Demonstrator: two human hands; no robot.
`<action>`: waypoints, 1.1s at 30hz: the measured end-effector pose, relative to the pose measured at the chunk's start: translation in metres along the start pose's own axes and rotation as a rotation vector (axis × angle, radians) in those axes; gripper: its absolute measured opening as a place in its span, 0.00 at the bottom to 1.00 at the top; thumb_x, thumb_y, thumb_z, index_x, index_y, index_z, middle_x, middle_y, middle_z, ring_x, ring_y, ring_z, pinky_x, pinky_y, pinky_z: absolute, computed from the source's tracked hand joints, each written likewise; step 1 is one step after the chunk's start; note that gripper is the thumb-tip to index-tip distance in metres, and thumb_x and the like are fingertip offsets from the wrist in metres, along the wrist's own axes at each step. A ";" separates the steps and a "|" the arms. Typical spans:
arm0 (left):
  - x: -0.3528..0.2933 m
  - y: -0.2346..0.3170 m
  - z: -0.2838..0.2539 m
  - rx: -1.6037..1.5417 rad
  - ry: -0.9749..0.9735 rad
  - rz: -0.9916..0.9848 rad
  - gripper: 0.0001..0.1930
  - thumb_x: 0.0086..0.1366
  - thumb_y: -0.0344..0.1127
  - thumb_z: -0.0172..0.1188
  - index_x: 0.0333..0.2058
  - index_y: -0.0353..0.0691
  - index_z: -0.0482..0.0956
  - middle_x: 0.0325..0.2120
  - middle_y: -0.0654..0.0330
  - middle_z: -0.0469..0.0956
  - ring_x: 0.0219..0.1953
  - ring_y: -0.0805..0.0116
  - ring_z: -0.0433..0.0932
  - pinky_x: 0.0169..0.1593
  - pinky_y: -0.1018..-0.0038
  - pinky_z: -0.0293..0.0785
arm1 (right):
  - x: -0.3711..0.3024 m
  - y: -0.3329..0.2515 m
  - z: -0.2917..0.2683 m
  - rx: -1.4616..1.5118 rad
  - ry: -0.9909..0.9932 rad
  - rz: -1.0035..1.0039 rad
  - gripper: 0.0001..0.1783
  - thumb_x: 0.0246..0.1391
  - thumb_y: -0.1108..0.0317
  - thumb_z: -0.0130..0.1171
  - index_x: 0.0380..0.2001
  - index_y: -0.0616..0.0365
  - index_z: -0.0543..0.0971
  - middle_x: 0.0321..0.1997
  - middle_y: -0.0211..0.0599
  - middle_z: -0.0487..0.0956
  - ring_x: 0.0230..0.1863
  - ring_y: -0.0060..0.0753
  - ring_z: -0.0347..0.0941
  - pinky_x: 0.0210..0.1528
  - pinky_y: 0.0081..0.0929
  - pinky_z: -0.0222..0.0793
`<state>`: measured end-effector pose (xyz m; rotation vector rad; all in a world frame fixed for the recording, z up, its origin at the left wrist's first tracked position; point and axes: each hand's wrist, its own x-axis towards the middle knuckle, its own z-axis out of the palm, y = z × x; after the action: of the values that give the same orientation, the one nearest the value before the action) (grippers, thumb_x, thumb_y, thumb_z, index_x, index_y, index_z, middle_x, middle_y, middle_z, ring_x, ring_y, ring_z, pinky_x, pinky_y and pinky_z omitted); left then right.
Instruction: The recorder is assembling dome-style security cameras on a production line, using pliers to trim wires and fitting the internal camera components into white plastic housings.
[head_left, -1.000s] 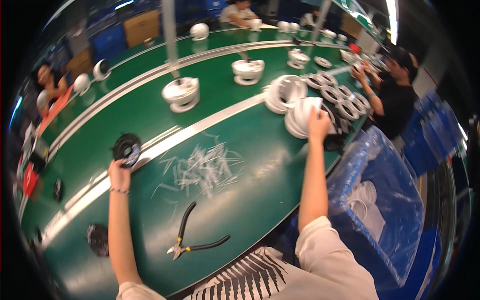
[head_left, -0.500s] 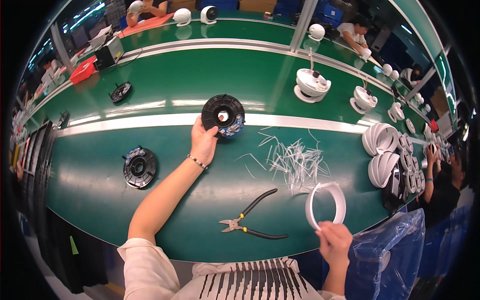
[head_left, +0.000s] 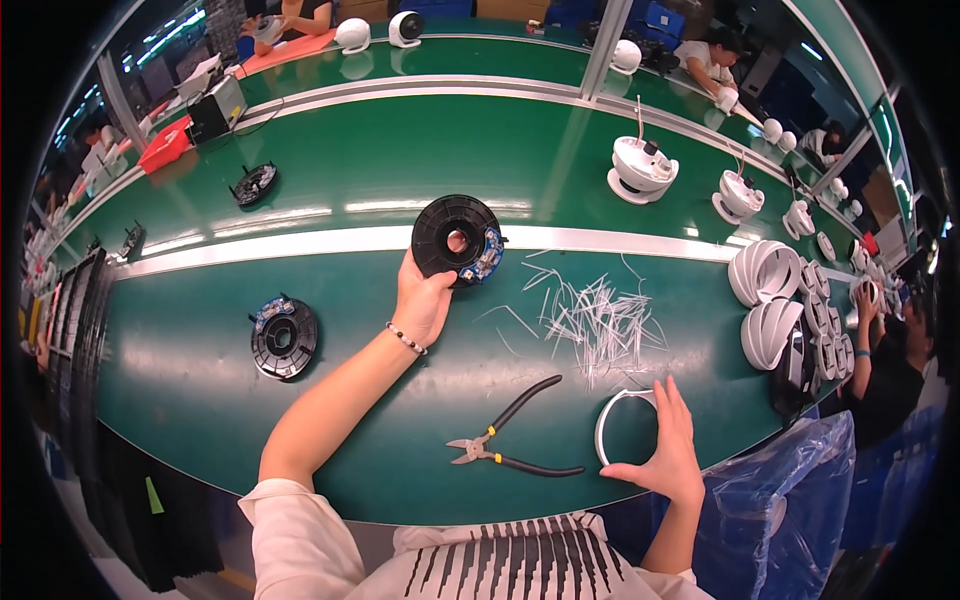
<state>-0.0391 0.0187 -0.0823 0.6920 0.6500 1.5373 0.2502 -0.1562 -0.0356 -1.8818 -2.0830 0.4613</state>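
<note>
My left hand (head_left: 421, 305) grips the lower edge of a black round housing (head_left: 437, 232), holding it above the bench. The housing has a hole in its middle and a blue circuit board on its right side. My right hand (head_left: 665, 450) spans a white plastic ring (head_left: 602, 428), thumb at the lower edge and fingers along the upper right; the hand hides the ring's right side. Between the hands lie diagonal cutters (head_left: 492, 431) with black handles, their jaws apart. A second black housing with a board (head_left: 284, 340) rests on the bench to the left.
Clipped white plastic strips (head_left: 600, 325) lie heaped beyond the ring. White curved shells (head_left: 765, 272) and rings are stacked at the right. White assemblies (head_left: 643, 170) and another black housing (head_left: 255, 185) stand on the green conveyor (head_left: 450, 135). Co-workers sit across and at the right.
My right hand has changed from pinching the ring's bottom edge to spanning it with spread fingers, and the ring has turned. The black housing has rotated in my left hand.
</note>
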 end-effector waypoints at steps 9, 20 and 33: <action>-0.012 -0.005 0.022 -0.033 -0.052 0.014 0.26 0.45 0.12 0.42 0.46 0.35 0.59 0.45 0.57 0.65 0.49 0.66 0.64 0.53 0.71 0.59 | 0.004 -0.014 -0.011 0.086 0.293 -0.147 0.59 0.16 0.55 0.71 0.54 0.66 0.51 0.56 0.54 0.54 0.57 0.53 0.48 0.56 0.41 0.45; -0.051 -0.039 0.095 0.289 -0.421 0.102 0.36 0.46 0.16 0.46 0.56 0.35 0.44 0.51 0.55 0.58 0.54 0.68 0.57 0.56 0.73 0.53 | 0.112 -0.056 0.014 1.359 0.385 -0.201 0.58 0.26 0.63 0.70 0.57 0.64 0.42 0.59 0.52 0.48 0.60 0.40 0.48 0.54 0.33 0.56; -0.030 -0.020 0.082 -0.283 -0.396 -0.769 0.31 0.59 0.59 0.34 0.50 0.40 0.62 0.47 0.54 0.65 0.49 0.60 0.65 0.53 0.61 0.60 | 0.108 -0.039 0.027 0.768 0.314 -0.436 0.67 0.17 0.53 0.73 0.57 0.65 0.41 0.55 0.52 0.51 0.57 0.47 0.48 0.56 0.39 0.48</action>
<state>0.0374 -0.0092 -0.0451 0.4317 0.3222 0.7274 0.1924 -0.0532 -0.0429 -0.9630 -1.6849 0.6749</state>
